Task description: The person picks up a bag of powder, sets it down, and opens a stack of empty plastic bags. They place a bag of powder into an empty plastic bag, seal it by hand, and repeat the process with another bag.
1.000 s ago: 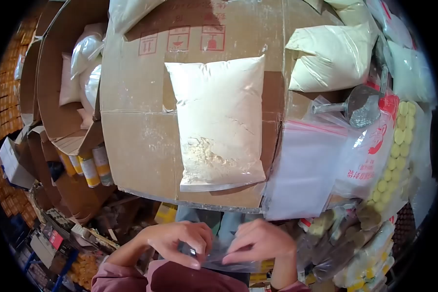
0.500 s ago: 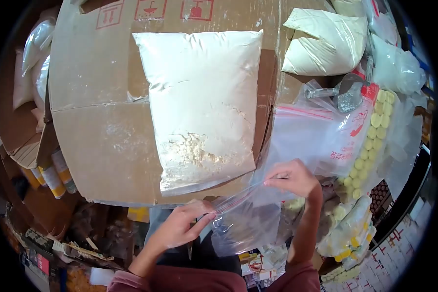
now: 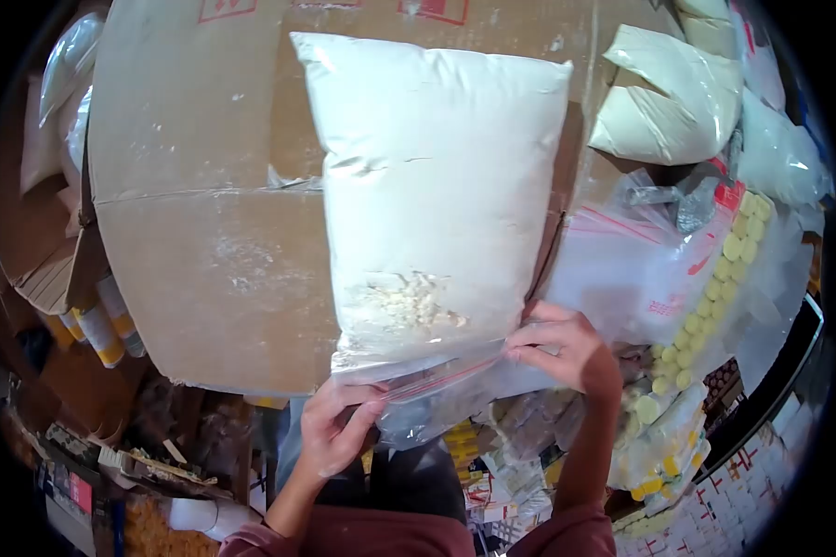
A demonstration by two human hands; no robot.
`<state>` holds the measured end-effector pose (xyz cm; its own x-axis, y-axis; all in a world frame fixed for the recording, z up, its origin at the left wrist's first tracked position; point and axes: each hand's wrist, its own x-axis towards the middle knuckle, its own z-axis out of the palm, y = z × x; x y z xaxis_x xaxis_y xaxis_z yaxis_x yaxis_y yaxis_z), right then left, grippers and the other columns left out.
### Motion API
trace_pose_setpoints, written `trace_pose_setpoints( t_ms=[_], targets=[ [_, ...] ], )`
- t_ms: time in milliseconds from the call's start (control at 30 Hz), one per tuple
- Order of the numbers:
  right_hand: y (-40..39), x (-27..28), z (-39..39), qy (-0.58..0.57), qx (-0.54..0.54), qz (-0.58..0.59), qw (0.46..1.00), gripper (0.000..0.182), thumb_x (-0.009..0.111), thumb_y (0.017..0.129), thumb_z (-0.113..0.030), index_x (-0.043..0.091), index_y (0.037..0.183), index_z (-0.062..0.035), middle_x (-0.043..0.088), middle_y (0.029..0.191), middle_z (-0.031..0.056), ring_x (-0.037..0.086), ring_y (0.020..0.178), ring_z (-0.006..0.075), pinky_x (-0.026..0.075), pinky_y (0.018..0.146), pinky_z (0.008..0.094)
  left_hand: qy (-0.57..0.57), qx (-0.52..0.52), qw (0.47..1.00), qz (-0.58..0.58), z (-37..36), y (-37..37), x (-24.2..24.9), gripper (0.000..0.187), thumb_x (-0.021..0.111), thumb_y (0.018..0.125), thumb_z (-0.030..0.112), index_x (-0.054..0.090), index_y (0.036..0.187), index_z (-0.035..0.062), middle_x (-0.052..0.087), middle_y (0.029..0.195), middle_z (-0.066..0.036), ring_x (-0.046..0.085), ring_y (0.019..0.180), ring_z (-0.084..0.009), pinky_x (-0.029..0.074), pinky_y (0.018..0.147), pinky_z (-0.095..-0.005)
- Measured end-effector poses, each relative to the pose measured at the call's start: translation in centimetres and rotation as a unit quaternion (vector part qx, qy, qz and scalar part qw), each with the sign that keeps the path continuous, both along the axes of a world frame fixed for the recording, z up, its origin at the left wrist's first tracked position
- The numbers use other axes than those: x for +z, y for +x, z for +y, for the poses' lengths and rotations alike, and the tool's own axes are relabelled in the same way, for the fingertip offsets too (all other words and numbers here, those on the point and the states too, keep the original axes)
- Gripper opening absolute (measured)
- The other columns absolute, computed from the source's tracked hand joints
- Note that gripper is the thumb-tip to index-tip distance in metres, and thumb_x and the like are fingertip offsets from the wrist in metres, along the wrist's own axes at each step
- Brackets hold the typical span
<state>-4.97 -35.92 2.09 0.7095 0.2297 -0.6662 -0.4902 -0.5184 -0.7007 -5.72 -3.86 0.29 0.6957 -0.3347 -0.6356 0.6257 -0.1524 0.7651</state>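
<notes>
A large clear bag of off-white powder (image 3: 441, 176) lies flat on the cardboard, with a crumbly patch near its lower end. Across that lower end stretches a clear zip-lock bag (image 3: 441, 382), its reddish zip line running between my hands and its body hanging past the cardboard edge. My left hand (image 3: 336, 429) pinches the zip-lock bag between thumb and fingers at its left side. At the other side, my right hand (image 3: 567, 353) grips the plastic with bent fingers, right by the powder bag's lower right corner.
The cardboard surface (image 3: 195, 297) has powder smears. To the right lie a stack of zip-lock bags (image 3: 613, 269), a bag of pale yellow round pieces (image 3: 706, 297) and another powder bag (image 3: 669, 102). An open carton (image 3: 46, 251) stands at left.
Both hands have brought the zip-lock bag up against the lower end of the powder bag; the left hand moved slightly up and left. The whole view has shifted a little.
</notes>
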Motion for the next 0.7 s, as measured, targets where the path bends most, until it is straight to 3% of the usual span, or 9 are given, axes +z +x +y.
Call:
trace_pose_setpoints(
  t_ms=[33, 100, 167, 267, 300, 367, 467, 567, 700],
  targets=[
    [-0.1, -0.1, 0.5, 0.022, -0.046, 0.024, 0.998, 0.011, 0.066, 0.083, 0.005, 0.071, 0.093, 0.0041, 0.065, 0.093, 0.0113, 0.068, 0.077, 0.0199, 0.054, 0.067, 0.0292, 0.004, 0.032, 0.999, 0.026, 0.1, 0.1, 0.3, 0.01, 0.07, 0.085, -0.002, 0.069, 0.093, 0.0022, 0.069, 0.091, -0.013, 0.066, 0.08, -0.0223, 0.052, 0.071, -0.0311],
    [-0.4, -0.3, 1.8, 0.071, -0.139, 0.072, 0.985, 0.009, 0.067, 0.08, 0.007, 0.071, 0.089, 0.0059, 0.066, 0.094, 0.0133, 0.067, 0.073, 0.0213, 0.054, 0.066, 0.0296, 0.033, -0.005, 0.99, -0.133, 0.8, 0.0, -0.4, 0.009, 0.07, 0.082, -0.006, 0.067, 0.087, 0.0007, 0.069, 0.096, -0.015, 0.065, 0.079, -0.0198, 0.052, 0.068, -0.0296],
    [-1.6, -1.3, 2.7, 0.097, -0.143, 0.027, 0.985, 0.01, 0.065, 0.082, 0.01, 0.07, 0.089, 0.0052, 0.064, 0.092, 0.0137, 0.068, 0.071, 0.0209, 0.053, 0.058, 0.0288, 0.051, -0.036, 0.973, -0.222, 1.7, 0.0, -0.8, 0.024, 0.067, 0.086, -0.007, 0.062, 0.108, 0.0014, 0.067, 0.095, -0.014, 0.064, 0.076, -0.0166, 0.052, 0.064, -0.0272],
    [-3.0, -1.2, 4.2, 0.113, -0.198, 0.07, 0.971, 0.01, 0.063, 0.086, 0.01, 0.067, 0.092, 0.004, 0.059, 0.089, 0.0132, 0.068, 0.071, 0.0204, 0.052, 0.052, 0.0277, 0.017, 0.155, 0.983, -0.1, 1.0, -0.2, -0.3, 0.048, 0.063, 0.09, -0.007, 0.042, 0.131, 0.0035, 0.063, 0.089, -0.01, 0.06, 0.068, -0.0144, 0.052, 0.061, -0.026],
    [-3.6, -1.4, 4.8, 0.118, -0.233, 0.057, 0.964, 0.009, 0.062, 0.087, 0.01, 0.066, 0.093, 0.0038, 0.058, 0.09, 0.0134, 0.068, 0.07, 0.0205, 0.052, 0.052, 0.0277, 0.025, 0.193, 0.981, -0.017, 0.8, 0.5, 0.1, 0.062, 0.058, 0.093, -0.006, 0.02, 0.141, 0.0058, 0.059, 0.087, -0.008, 0.057, 0.063, -0.0118, 0.052, 0.057, -0.0252],
    [-4.3, -1.4, 6.4, 0.126, -0.303, 0.033, 0.944, 0.008, 0.062, 0.088, 0.008, 0.065, 0.094, 0.0035, 0.057, 0.091, 0.0139, 0.067, 0.069, 0.0207, 0.053, 0.053, 0.0277, 0.071, 0.227, 0.971, 0.03, -0.3, 2.6, 0.9, 0.035, 0.056, 0.096, -0.002, 0.041, 0.128, 0.0011, 0.06, 0.082, -0.007, 0.056, 0.061, -0.0099, 0.049, 0.054, -0.0241],
    [-5.3, -1.2, 7.6, 0.099, -0.305, -0.013, 0.947, 0.008, 0.061, 0.09, 0.006, 0.06, 0.097, 0.0032, 0.055, 0.098, 0.0143, 0.067, 0.07, 0.0218, 0.055, 0.058, 0.0287, 0.139, 0.139, 0.978, 0.065, 0.5, 3.1, 0.6, 0.008, 0.054, 0.099, 0.005, 0.059, 0.101, -0.0013, 0.06, 0.073, -0.004, 0.054, 0.058, -0.0074, 0.044, 0.051, -0.0213],
    [-6.0, -1.3, 8.1, 0.099, -0.327, -0.033, 0.939, 0.007, 0.062, 0.092, 0.002, 0.058, 0.098, 0.0021, 0.054, 0.102, 0.0137, 0.064, 0.069, 0.0197, 0.054, 0.06, 0.0288, 0.179, 0.08, 0.98, 0.017, 0.9, 3.8, 0.3, 0.027, 0.055, 0.1, 0.01, 0.063, 0.076, -0.0004, 0.058, 0.063, 0.0, 0.051, 0.054, -0.0056, 0.038, 0.049, -0.0199],
    [-5.8, -1.9, 8.3, 0.142, -0.375, -0.03, 0.915, 0.007, 0.064, 0.091, 0.003, 0.059, 0.095, 0.0029, 0.058, 0.095, 0.0127, 0.065, 0.068, 0.0189, 0.053, 0.059, 0.029, 0.104, -0.004, 0.983, 0.151, 2.1, 7.1, 0.8, 0.035, 0.052, 0.098, 0.014, 0.06, 0.067, -0.0003, 0.054, 0.055, -0.001, 0.045, 0.047, -0.0054, 0.034, 0.043, -0.0221]
  ],
)
